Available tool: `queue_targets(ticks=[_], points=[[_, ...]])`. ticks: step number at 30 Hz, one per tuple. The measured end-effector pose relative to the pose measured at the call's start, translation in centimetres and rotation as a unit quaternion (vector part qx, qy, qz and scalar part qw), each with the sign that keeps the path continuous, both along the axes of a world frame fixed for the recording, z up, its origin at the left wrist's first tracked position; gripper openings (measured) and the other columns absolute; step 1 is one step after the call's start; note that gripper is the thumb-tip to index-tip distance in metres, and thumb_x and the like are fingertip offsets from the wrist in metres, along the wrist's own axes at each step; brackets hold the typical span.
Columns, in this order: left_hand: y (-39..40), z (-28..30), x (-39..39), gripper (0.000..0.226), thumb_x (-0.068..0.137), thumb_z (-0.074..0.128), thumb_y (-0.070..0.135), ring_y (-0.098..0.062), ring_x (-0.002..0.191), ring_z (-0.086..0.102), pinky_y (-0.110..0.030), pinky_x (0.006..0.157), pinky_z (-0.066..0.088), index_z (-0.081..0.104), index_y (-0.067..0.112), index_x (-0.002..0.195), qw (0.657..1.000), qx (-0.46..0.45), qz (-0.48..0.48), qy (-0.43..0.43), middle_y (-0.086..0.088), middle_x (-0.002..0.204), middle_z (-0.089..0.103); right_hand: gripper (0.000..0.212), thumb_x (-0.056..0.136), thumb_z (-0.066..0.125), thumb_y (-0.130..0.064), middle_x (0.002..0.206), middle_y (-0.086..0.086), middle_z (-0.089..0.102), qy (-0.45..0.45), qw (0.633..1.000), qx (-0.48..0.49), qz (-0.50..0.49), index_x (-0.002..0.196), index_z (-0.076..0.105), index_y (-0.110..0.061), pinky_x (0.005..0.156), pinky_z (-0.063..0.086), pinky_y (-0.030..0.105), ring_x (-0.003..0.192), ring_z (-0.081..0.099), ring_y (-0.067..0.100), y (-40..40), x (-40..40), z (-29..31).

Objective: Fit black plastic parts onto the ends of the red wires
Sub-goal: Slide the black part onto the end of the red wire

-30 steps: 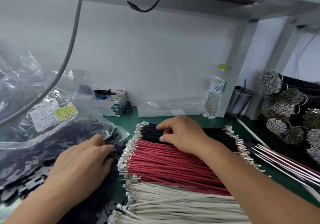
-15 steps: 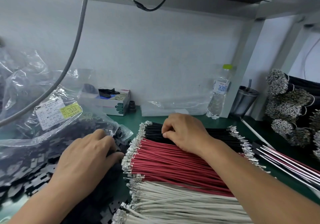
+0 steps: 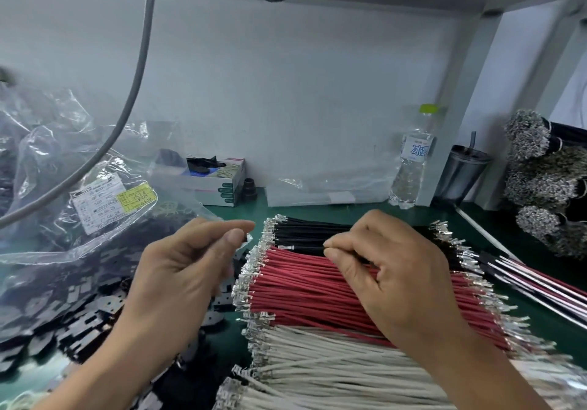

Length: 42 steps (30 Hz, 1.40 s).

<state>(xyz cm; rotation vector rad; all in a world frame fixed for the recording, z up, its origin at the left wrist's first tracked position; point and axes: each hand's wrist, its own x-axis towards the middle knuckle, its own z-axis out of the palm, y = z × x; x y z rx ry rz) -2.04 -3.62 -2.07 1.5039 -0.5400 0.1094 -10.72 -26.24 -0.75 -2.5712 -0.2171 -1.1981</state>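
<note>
Over the green bench top [image 3: 413, 216], both my hands are up and working. My left hand [image 3: 178, 282] hangs just left of the red wires [image 3: 317, 289], thumb and forefinger pressed together on something small and dark at their tips; it is too blurred to say for certain that it is a black plastic part. My right hand [image 3: 390, 270] lies across the red wires, fingers curled and pinching at the far edge of the red layer, right where it meets the black wires [image 3: 305, 231]; which wire I have, I cannot tell.

Counting the flat stack: three colours, black wires beyond the red, white wires [image 3: 333, 362] nearer to me, far too many strands to number. Left of the red wires, loose black plastic parts [image 3: 79, 324] spill from one clear bag [image 3: 63, 187] bearing two labels. Beyond the red wires stand one water bottle [image 3: 413, 158], one steel cup [image 3: 460, 174], one small box [image 3: 219, 181]. Right of them, I count three bundles [image 3: 536, 184] with metal ends.
</note>
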Motion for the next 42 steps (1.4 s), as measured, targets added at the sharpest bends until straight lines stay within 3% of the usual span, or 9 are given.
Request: queue_targets(ticks=[3,5,9,14,21,26,32,37,42], points=[[-0.4,-0.3,-0.5,0.036,0.077,0.080,0.002,-0.015,0.077,0.072,-0.015,0.070,0.057,0.084,0.030,0.099,0.999,0.004,-0.026,0.029,-0.003,0.089,0.078,0.011,0.093,0.065,-0.033,0.086,-0.018,0.058,0.010,1.000,0.004,0.014,0.092,0.075,-0.028,0.064,0.048,0.019,0.078,0.058,0.002,0.1,-0.5,-0.3],[-0.8,-0.3,-1.1,0.043,0.069,0.084,-0.004,-0.022,0.085,0.077,-0.021,0.076,0.062,0.085,0.029,0.096,0.999,0.005,-0.017,0.047,-0.006,0.091,0.081,0.011,0.094,0.066,-0.030,0.087,-0.018,0.058,0.017,0.999,0.019,0.036,0.096,0.076,-0.028,0.066,0.046,0.015,0.079,0.058,0.002,0.2,-0.7,-0.3],[-1.2,0.0,-1.6,0.030,0.063,0.082,-0.002,-0.031,0.084,0.075,-0.026,0.074,0.061,0.086,0.019,0.085,0.999,-0.028,-0.022,0.032,-0.011,0.088,0.080,0.012,0.095,0.067,-0.027,0.085,-0.017,0.057,0.029,0.997,0.036,0.059,0.102,0.077,-0.028,0.065,0.046,0.016,0.078,0.058,0.004,0.5,-0.8,-0.3],[-1.5,0.5,-2.2,0.030,0.063,0.082,-0.003,-0.018,0.075,0.077,-0.017,0.068,0.059,0.085,0.019,0.083,0.999,-0.025,-0.035,0.026,-0.010,0.083,0.080,0.007,0.088,0.069,-0.036,0.084,-0.018,0.058,0.038,0.994,0.077,0.061,0.091,0.075,-0.033,0.063,0.046,0.020,0.077,0.060,0.007,0.8,-1.1,0.0],[-1.3,0.4,-2.1,0.024,0.063,0.083,-0.003,-0.023,0.079,0.075,-0.025,0.075,0.062,0.084,0.013,0.082,0.999,0.007,-0.035,-0.020,-0.012,0.087,0.078,0.001,0.087,0.077,-0.031,0.082,-0.019,0.057,0.074,0.993,0.070,0.062,0.087,0.076,-0.032,0.066,0.047,0.022,0.080,0.061,0.007,0.6,-1.3,0.4],[-1.2,0.4,-2.1,0.021,0.064,0.084,0.002,-0.017,0.071,0.071,-0.018,0.063,0.057,0.085,0.016,0.079,0.996,0.059,-0.053,-0.038,-0.011,0.083,0.077,0.007,0.087,0.070,-0.037,0.082,-0.020,0.055,0.104,0.989,0.068,0.076,0.084,0.075,-0.033,0.067,0.042,0.018,0.080,0.060,0.007,0.3,-1.3,0.8],[-1.0,0.4,-1.9,0.024,0.061,0.084,0.004,-0.030,0.081,0.075,-0.025,0.075,0.063,0.085,0.012,0.084,0.996,0.038,-0.083,0.022,-0.017,0.086,0.077,0.004,0.087,0.077,-0.027,0.085,-0.013,0.062,0.161,0.968,0.140,0.131,0.085,0.078,-0.030,0.070,0.051,0.030,0.082,0.064,0.015,-0.3,-1.2,0.6],[-1.1,0.5,-2.2,0.019,0.064,0.084,0.015,-0.007,0.071,0.071,-0.009,0.064,0.052,0.086,0.023,0.082,0.987,0.125,-0.030,-0.093,0.001,0.082,0.078,0.005,0.088,0.072,-0.034,0.083,-0.016,0.058,0.131,0.983,0.078,0.098,0.086,0.076,-0.032,0.066,0.048,0.027,0.079,0.061,0.011,-0.1,-1.1,0.5],[-0.8,0.5,-1.8,0.022,0.064,0.085,0.010,-0.016,0.078,0.074,-0.015,0.072,0.056,0.085,0.020,0.084,0.994,0.072,-0.073,-0.040,-0.008,0.084,0.078,0.007,0.085,0.079,-0.023,0.085,-0.010,0.064,0.169,0.958,0.179,0.150,0.082,0.078,-0.029,0.072,0.051,0.028,0.084,0.065,0.017,-0.4,-1.0,0.4]])
